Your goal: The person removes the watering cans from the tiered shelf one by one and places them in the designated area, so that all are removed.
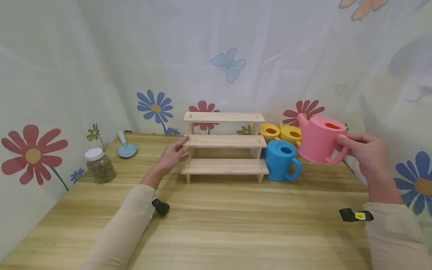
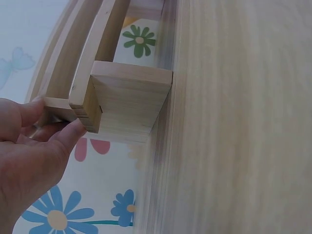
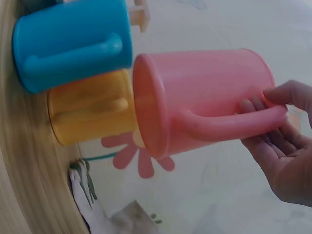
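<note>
By its handle, my right hand (image 1: 370,154) holds a pink watering can (image 1: 318,144) up off the table, spout to the left. The right wrist view shows the fingers curled round the upper part of that handle. My left hand (image 1: 171,155) grips the left end of a three-step wooden shelf (image 1: 226,141), at its middle step; the left wrist view shows thumb and fingers on the board's end (image 2: 61,108). Right of the shelf stands a blue watering can (image 1: 279,159). Two yellow watering cans, one left (image 1: 271,131) and one right (image 1: 291,134), stand behind it, partly hidden.
A light blue toy shovel (image 1: 126,147) lies at the back left of the wooden table (image 1: 216,225). Nearer stands a clear jar (image 1: 101,167) with a white lid and green-brown bits inside. Flower-printed curtain (image 1: 189,56) surrounds the table at back and sides.
</note>
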`<act>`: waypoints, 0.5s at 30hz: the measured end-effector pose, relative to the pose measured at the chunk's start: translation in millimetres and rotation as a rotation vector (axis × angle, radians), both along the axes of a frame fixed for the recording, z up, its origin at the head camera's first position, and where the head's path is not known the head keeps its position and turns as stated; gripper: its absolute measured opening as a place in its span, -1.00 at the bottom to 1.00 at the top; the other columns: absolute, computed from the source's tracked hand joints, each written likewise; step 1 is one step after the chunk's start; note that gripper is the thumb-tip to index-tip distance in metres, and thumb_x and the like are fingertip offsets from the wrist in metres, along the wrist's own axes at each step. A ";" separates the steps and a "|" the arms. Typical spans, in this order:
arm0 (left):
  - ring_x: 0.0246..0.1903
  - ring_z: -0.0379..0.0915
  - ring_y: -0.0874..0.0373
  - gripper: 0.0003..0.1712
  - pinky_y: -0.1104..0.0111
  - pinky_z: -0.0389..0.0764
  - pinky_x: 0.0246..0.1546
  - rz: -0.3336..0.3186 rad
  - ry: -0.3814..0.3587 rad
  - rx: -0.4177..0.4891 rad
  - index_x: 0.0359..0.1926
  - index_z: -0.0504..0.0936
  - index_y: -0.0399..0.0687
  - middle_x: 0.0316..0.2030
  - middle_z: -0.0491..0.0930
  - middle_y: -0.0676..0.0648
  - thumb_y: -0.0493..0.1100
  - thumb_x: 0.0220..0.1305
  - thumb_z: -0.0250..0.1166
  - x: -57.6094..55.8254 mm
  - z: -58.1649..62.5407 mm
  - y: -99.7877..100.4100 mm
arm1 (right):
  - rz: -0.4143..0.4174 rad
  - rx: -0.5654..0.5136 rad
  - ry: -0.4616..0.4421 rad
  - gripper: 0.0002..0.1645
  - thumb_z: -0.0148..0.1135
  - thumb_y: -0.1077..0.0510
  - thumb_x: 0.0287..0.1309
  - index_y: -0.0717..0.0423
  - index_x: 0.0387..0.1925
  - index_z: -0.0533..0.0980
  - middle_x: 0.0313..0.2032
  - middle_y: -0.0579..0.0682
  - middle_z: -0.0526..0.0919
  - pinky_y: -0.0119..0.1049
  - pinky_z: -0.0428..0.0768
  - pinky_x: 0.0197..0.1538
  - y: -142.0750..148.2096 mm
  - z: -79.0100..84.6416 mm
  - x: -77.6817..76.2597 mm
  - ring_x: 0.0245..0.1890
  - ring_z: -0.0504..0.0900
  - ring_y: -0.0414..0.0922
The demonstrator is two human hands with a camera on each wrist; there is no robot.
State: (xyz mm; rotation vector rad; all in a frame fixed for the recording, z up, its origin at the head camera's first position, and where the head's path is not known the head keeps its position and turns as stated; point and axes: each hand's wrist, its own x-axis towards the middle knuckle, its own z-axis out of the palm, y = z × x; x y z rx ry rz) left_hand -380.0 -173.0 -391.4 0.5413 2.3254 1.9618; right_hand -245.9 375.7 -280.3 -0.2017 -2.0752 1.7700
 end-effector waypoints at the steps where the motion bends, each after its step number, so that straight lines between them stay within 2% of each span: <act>1: 0.27 0.22 -0.13 -0.36 0.12 0.47 0.26 -0.002 0.001 0.001 0.56 0.09 -0.05 0.44 0.14 -0.26 -0.16 0.58 0.02 -0.4 0.7 0.2 | 0.025 0.015 -0.002 -0.88 0.56 -0.02 0.01 -0.12 -0.41 0.77 -0.53 -0.22 0.73 -0.59 0.65 -0.32 3.8 0.5 1.0 -0.46 0.72 -0.30; 4: 0.31 0.19 -0.15 -0.36 0.09 0.44 0.28 -0.010 0.003 0.002 0.57 0.08 -0.06 0.49 0.07 -0.24 -0.17 0.58 0.02 -1.4 2.3 0.4 | 0.088 0.106 -0.042 -0.92 0.51 0.05 0.10 -0.13 -0.47 0.77 -0.53 -0.23 0.73 -0.55 0.67 -0.32 14.0 -0.5 1.7 -0.42 0.70 -0.33; 9: 0.40 0.11 -0.10 -0.37 0.11 0.45 0.28 -0.006 -0.013 0.002 0.57 0.08 -0.04 0.55 -0.04 -0.15 -0.17 0.59 0.01 0.1 2.5 0.7 | 0.233 0.238 -0.138 -0.90 0.43 0.14 0.22 -0.02 -0.41 0.77 -0.47 -0.17 0.75 -0.46 0.71 -0.29 27.9 -11.5 -6.3 -0.37 0.71 -0.29; 15: 0.42 0.08 -0.11 -0.37 0.09 0.44 0.28 -0.004 -0.011 0.003 0.57 0.08 -0.05 0.55 -0.05 -0.17 -0.17 0.59 0.00 0.5 1.7 0.9 | 0.386 0.223 -0.188 -0.87 0.31 0.26 0.30 0.19 -0.28 0.76 -0.39 -0.03 0.78 -0.42 0.72 -0.19 38.9 -27.4 -18.6 -0.32 0.76 -0.15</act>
